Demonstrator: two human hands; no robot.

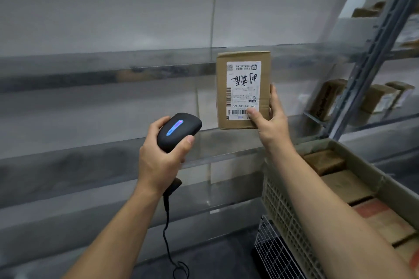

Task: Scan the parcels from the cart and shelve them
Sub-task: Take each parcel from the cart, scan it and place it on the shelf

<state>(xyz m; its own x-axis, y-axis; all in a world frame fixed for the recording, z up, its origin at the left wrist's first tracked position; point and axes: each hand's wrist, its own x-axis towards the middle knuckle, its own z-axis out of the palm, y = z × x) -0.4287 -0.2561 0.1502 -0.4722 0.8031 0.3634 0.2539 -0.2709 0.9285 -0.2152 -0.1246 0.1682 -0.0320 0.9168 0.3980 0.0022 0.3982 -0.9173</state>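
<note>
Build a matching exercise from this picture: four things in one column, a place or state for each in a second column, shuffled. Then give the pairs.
Things
1. scanner
2. held parcel
3. label
4. crate

Places or states
a. stuck on the parcel, print upside down
b. gripped in the left hand, blue light on
c. lower right, holding brown parcels
d. held upright by the right hand

Pairs: 1-b, 2-d, 3-a, 4-c.

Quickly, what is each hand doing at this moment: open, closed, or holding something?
Left hand: closed round the black scanner.
Right hand: holding the cardboard parcel, thumb on its label.
</note>
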